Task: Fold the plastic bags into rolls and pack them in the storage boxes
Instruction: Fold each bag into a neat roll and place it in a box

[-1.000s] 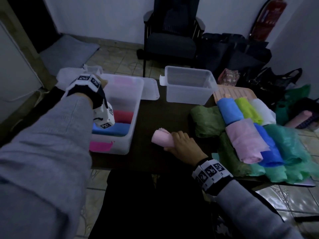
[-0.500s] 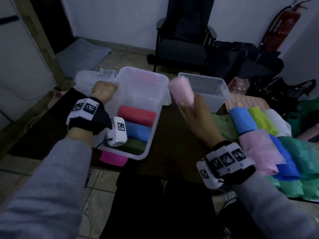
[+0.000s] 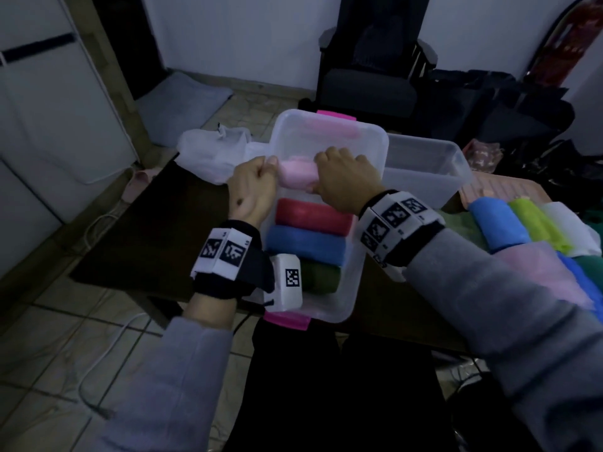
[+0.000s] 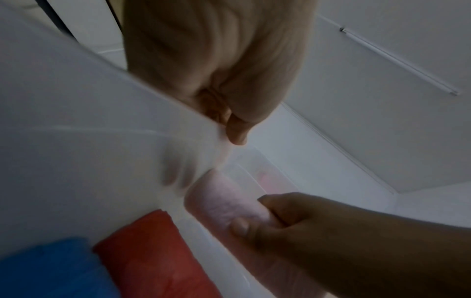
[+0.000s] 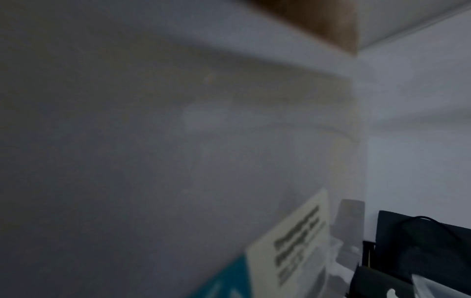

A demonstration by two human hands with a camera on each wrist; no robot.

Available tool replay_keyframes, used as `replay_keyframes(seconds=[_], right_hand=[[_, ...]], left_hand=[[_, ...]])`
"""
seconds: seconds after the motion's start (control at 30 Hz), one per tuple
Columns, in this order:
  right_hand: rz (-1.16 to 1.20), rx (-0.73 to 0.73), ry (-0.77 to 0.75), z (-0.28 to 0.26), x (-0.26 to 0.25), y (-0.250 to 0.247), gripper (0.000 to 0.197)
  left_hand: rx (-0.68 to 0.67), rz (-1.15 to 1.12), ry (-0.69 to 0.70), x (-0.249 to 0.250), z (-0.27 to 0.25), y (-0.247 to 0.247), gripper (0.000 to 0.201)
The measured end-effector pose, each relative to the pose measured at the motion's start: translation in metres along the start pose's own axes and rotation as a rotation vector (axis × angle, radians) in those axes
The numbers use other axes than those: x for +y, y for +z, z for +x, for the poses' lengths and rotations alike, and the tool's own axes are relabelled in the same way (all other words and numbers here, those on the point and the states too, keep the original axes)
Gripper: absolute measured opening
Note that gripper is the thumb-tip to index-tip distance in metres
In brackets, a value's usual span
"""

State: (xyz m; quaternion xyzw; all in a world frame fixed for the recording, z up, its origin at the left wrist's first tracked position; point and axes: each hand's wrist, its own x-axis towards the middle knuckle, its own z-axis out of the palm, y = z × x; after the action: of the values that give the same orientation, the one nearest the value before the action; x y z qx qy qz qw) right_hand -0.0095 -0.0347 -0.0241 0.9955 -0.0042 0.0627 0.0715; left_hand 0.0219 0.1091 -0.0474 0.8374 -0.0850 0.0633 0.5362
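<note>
A clear storage box [image 3: 372,145] with pink latches sits tilted on the dark table. Inside lie a red roll [image 3: 313,216], a blue roll [image 3: 305,244] and a dark green roll [image 3: 321,277]. My right hand [image 3: 346,181] grips a pale pink roll [image 3: 298,172] and holds it inside the box just beyond the red roll. My left hand [image 3: 253,187] grips the box's left wall. In the left wrist view the left fingers [image 4: 237,129] curl over the wall [image 4: 102,125], and the right hand [image 4: 305,225] wraps the pink roll [image 4: 224,201]. The right wrist view is blurred.
A second, empty clear box [image 3: 427,168] stands right of the first. Rolled and loose bags in blue [image 3: 496,223], lime, white, pink and green lie at the table's right. A white bag [image 3: 208,154] lies at the back left. A dark chair [image 3: 368,76] stands behind.
My right hand lifted the pink roll off the table and carried it left into the box. My left hand shifted along the box's left wall, and the box now tilts toward me.
</note>
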Motion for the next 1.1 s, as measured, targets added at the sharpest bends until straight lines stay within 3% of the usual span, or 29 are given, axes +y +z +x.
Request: replay_keyframes(seconds=[0.1, 0.27, 0.37, 0.5, 0.63, 0.7, 0.83, 0.9, 0.93, 1.0, 1.1], right_hand=[[0.054, -0.063, 0.033, 0.003, -0.004, 0.005, 0.045], [0.255, -0.281, 0.116, 0.013, -0.007, 0.011, 0.052], [0.241, -0.298, 0.141, 0.02, -0.007, 0.015, 0.054], [0.391, -0.31, 0.14, 0.024, -0.003, 0.019, 0.045], [0.296, -0.367, 0.102, 0.025, -0.005, 0.022, 0.043], [0.322, -0.223, 0.043, 0.025, -0.006, 0.019, 0.044], [0.604, 0.445, -0.093, 0.012, -0.007, 0.005, 0.035], [0.59, 0.709, 0.009, -0.003, -0.003, 0.006, 0.04], [0.576, 0.765, 0.106, -0.011, -0.001, 0.009, 0.042], [0.707, 0.651, 0.321, -0.031, 0.007, 0.017, 0.039], [1.171, 0.119, 0.568, -0.051, 0.013, 0.023, 0.027]], left_hand=[[0.015, 0.031, 0.027, -0.001, -0.004, -0.002, 0.042], [0.031, 0.095, 0.051, 0.001, -0.01, -0.006, 0.033], [0.022, 0.091, 0.025, 0.0, -0.009, -0.006, 0.04], [0.019, 0.05, 0.014, -0.001, -0.01, -0.005, 0.036], [0.023, 0.032, 0.014, -0.001, -0.009, -0.004, 0.039], [0.016, 0.043, 0.01, -0.002, -0.007, -0.004, 0.041], [-0.024, -0.024, -0.046, -0.002, 0.003, -0.003, 0.038], [-0.051, 0.005, -0.096, -0.001, 0.01, -0.001, 0.042], [-0.066, 0.016, -0.129, -0.001, 0.014, 0.0, 0.043], [-0.102, 0.029, -0.199, -0.003, 0.025, 0.002, 0.041], [-0.125, 0.052, -0.292, -0.004, 0.04, 0.005, 0.03]])
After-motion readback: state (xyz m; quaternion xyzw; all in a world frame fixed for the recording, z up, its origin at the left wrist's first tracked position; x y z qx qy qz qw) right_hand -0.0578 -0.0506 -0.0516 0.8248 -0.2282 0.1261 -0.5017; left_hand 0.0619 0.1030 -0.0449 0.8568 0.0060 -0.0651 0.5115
